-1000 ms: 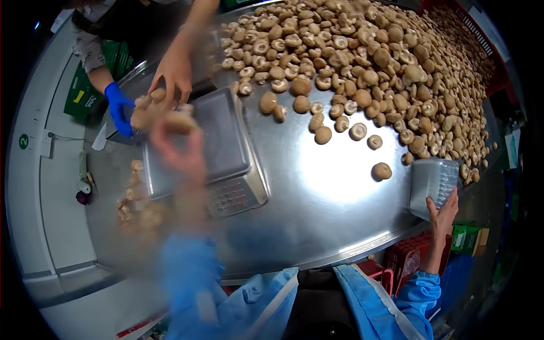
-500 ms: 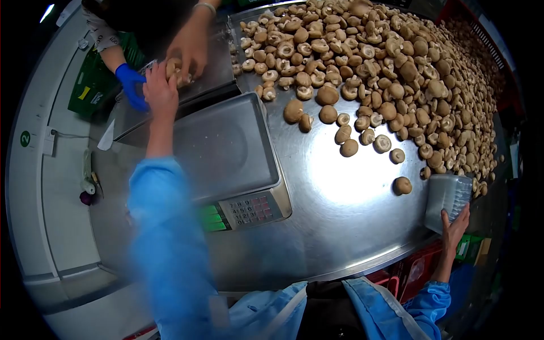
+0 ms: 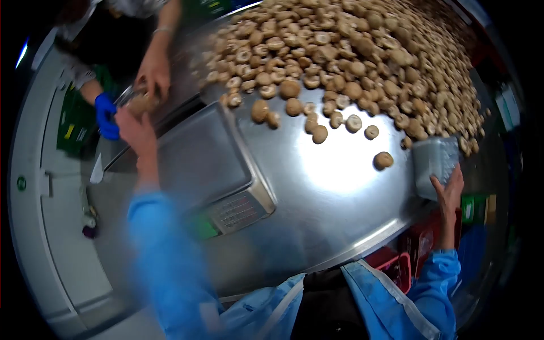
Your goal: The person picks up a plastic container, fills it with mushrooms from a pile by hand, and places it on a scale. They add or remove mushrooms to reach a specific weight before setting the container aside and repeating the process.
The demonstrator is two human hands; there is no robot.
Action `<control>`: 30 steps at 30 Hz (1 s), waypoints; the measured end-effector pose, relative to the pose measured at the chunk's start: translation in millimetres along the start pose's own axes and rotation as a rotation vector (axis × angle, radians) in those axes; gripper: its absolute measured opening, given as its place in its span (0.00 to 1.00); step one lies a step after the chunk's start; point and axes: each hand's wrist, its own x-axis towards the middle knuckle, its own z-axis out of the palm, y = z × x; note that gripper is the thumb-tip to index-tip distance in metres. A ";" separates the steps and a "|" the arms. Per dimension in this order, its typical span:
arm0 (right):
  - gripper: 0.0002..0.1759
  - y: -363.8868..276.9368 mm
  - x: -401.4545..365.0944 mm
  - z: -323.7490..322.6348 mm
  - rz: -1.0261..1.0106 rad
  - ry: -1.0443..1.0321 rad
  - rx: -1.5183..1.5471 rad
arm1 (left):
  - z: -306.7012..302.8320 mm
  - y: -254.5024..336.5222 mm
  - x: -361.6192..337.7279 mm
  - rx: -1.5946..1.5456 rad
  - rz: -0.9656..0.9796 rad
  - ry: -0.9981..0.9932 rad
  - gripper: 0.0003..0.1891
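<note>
My left hand reaches to the upper left, past the scale, its fingers closed at the near end of a small clear tray of mushrooms. Blur hides part of this grip. A co-worker's bare hand is over the same mushrooms, and their blue-gloved hand is just left of my fingers. On the right, my right hand grips a stack of clear plastic trays at the table's edge. Behind that stack spreads a big heap of brown mushrooms.
A weighing scale with a bare metal pan sits beneath my left forearm. Several loose mushrooms lie on the steel table. Red crates stand below the near right edge, and a green crate is at left.
The whole view has shifted, with the scale and heap now further left in the picture. My left hand stays by the co-worker's hands at the mushrooms; my right hand still holds the tray stack.
</note>
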 end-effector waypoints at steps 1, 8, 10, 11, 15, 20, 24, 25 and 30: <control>0.53 -3.3 0.9 -2.2 -0.020 0.018 0.018 | -8.4 5.1 2.7 -0.045 0.102 0.049 0.33; 0.53 -32.1 -5.9 -21.3 0.026 0.184 0.017 | -86.5 153.6 -44.3 -0.709 0.184 -0.122 0.29; 0.52 -39.8 -7.7 -27.3 0.031 0.178 -0.017 | -118.4 206.9 -65.0 -0.855 0.074 -0.382 0.30; 0.52 -44.9 -7.5 -29.0 0.027 0.173 -0.029 | -128.9 226.4 -68.7 -0.911 0.081 -0.578 0.30; 0.48 -92.5 -17.0 -83.1 -0.131 0.032 0.307 | -168.9 311.7 -87.0 -1.141 0.264 -0.816 0.34; 0.49 -150.3 -44.9 -69.1 -0.283 -1.153 1.084 | -199.7 383.1 -89.6 -1.454 0.305 -1.029 0.26; 0.42 -143.1 -72.5 -23.2 0.141 -1.642 1.695 | -168.3 379.8 -136.6 -1.606 -0.167 -1.517 0.09; 0.41 -129.7 -78.6 -7.9 0.269 -1.610 1.931 | -160.4 373.3 -147.7 -1.565 -0.333 -1.577 0.09; 0.37 -100.2 -99.5 0.2 0.699 -1.136 1.617 | -149.7 374.4 -201.1 -1.420 -0.755 -1.675 0.15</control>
